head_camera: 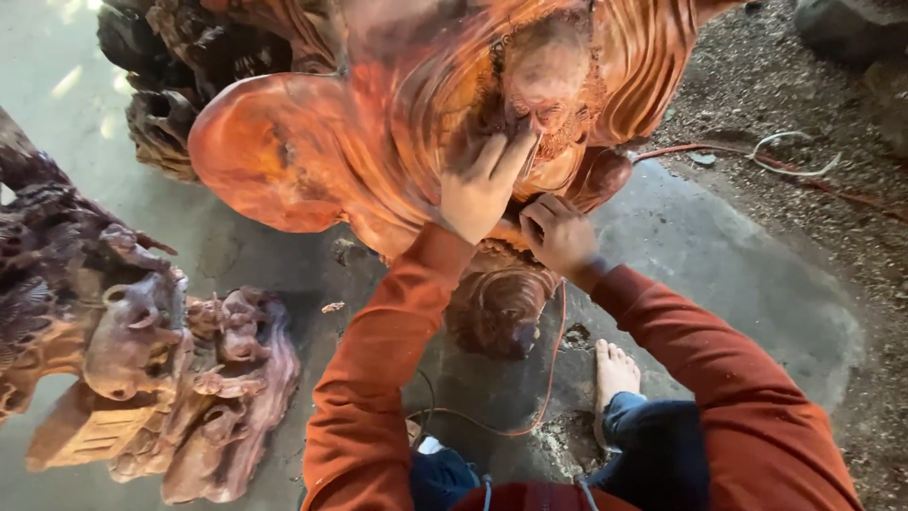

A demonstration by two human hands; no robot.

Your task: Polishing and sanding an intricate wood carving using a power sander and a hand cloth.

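A large reddish-orange carved wooden statue (312,142) fills the upper middle of the head view, glossy and swirled with grain, with a carved head near its top. My left hand (482,185) lies flat against the carving just below that head, fingers spread and pointing up. Just to its right, my right hand (560,235) is curled into a fist low on the statue; what it grips is hidden. Both arms wear rust-red sleeves. An orange cord (549,378) hangs from near the right hand down to the floor.
Darker brown carved figures (142,369) stand at the left on the wet grey concrete floor (719,274). A bare foot (613,374) rests on the floor below the statue. Gravel ground with a red and white cable (785,166) lies at the right.
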